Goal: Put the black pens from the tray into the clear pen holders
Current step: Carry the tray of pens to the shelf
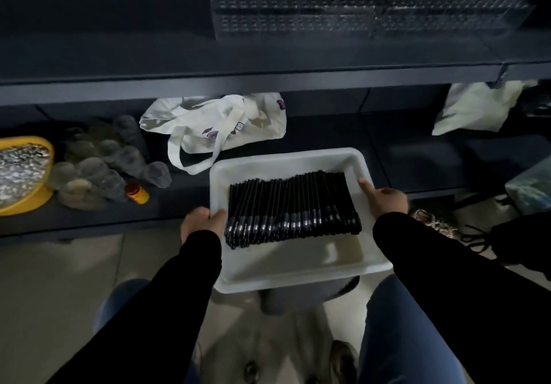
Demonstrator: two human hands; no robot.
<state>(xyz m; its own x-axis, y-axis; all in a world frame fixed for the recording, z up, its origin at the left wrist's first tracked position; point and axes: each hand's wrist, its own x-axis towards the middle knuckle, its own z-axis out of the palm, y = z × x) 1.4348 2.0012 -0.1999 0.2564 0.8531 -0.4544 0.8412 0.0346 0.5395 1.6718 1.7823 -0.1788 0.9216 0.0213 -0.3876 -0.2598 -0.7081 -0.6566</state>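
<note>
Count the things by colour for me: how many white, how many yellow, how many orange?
White: 3, the tray, the tote bag and another bag
Yellow: 1, the bowl
Orange: 1, the small bottle
Total: 5

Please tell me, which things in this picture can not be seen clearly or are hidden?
- Head view: the fingers of the left hand and right hand are under the white tray, so each grip is partly hidden.
- The clear pen holders are dim; whether their holes are empty cannot be told.
- The black pens overlap, too many to count.
- The yellow bowl is cut by the left edge.
</note>
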